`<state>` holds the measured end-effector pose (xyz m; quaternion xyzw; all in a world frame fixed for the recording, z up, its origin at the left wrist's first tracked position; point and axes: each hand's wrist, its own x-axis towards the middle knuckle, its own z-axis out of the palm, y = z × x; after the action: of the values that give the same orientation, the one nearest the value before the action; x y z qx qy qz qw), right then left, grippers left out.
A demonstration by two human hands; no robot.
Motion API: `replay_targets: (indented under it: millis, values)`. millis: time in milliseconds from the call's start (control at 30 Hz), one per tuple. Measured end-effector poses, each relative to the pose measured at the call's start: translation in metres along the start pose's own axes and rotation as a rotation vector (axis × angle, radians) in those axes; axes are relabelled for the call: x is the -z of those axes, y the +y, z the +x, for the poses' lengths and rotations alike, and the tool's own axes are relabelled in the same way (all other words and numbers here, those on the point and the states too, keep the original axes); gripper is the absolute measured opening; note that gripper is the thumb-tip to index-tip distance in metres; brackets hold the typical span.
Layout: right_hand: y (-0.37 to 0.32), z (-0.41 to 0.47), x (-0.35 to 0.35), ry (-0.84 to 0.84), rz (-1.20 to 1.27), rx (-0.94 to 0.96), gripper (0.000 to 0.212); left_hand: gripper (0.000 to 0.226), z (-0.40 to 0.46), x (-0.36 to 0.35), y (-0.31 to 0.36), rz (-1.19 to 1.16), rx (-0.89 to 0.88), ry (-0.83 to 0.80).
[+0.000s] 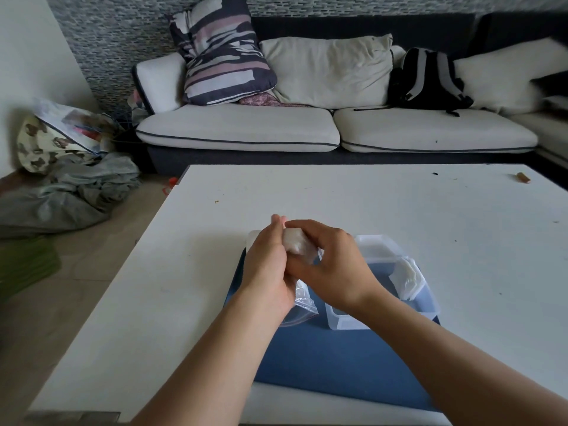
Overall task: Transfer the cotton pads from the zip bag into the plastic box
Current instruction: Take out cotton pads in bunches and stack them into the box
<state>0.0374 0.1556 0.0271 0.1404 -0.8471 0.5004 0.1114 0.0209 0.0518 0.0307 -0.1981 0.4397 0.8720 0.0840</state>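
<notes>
Both hands are working together above the blue mat, just left of the plastic box. The left hand is holding the zip bag from the left side, fingers reaching up along it with the tips straight; how firmly it is gripping cannot be told, since the palm side is hidden. The right hand is curling over from the right, thumb and fingers closing on a white wad, apparently cotton pads, sitting at the top between the two hands. Whether that wad is already clear of the bag or still wrapped in plastic is hard to tell. The bag's loose clear end is hanging down below the grip, toward the person, so its long axis is running roughly near-to-far with the pads at the far, upper end. The box is lying right of and slightly nearer than the grip, open top facing up, directly under the right wrist. A few pads are already lying against its far right wall, and its lid seems to be standing at its far edge. The right hand is the nearer one to the box, so the coming move is probably a short carry rightward and down by that hand while the left is keeping hold of the bag. The table beyond the grip is carrying only small bits.
</notes>
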Motion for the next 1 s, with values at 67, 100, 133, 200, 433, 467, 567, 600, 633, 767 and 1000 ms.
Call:
replay_targets:
  millis: [67,100,133,200,433,467,567,600,633,767,1000]
  values:
    - [0.003,0.000,0.006,0.000,-0.023,0.027,0.027,0.029,0.003,0.001,0.003,-0.003,-0.016,0.024]
    - [0.005,0.000,0.007,-0.009,-0.038,0.036,0.029,0.029,0.003,0.001,0.004,-0.001,-0.029,0.027]
    - [0.006,-0.001,0.008,-0.027,-0.053,0.041,0.032,0.029,0.003,0.000,0.004,-0.003,-0.037,0.022]
    - [0.008,-0.004,0.005,-0.085,-0.069,0.020,0.044,0.035,0.002,-0.002,0.000,0.025,-0.037,-0.016]
    - [0.007,-0.009,0.002,-0.086,-0.133,-0.102,0.074,0.048,0.001,-0.012,-0.013,0.066,-0.002,-0.135]
    - [0.007,-0.008,0.003,-0.099,-0.126,-0.105,0.074,0.048,0.001,-0.013,-0.013,0.066,0.008,-0.154]
    - [0.010,-0.006,0.009,-0.137,-0.062,-0.127,0.065,0.043,-0.003,-0.018,-0.014,0.105,0.015,-0.166]
    - [0.013,-0.004,0.013,-0.119,-0.029,-0.112,0.057,0.041,-0.003,-0.019,-0.014,0.092,0.011,-0.141]
    - [0.015,-0.002,0.018,-0.089,-0.004,-0.088,0.042,0.039,-0.003,-0.019,-0.014,0.076,0.011,-0.122]
    - [0.030,0.008,0.038,-0.002,0.121,-0.167,0.028,0.041,-0.005,-0.021,-0.010,0.185,0.051,-0.111]
    - [0.070,0.017,0.106,0.166,-0.152,-0.762,0.036,0.043,0.002,-0.003,-0.024,1.463,-0.505,-0.246]
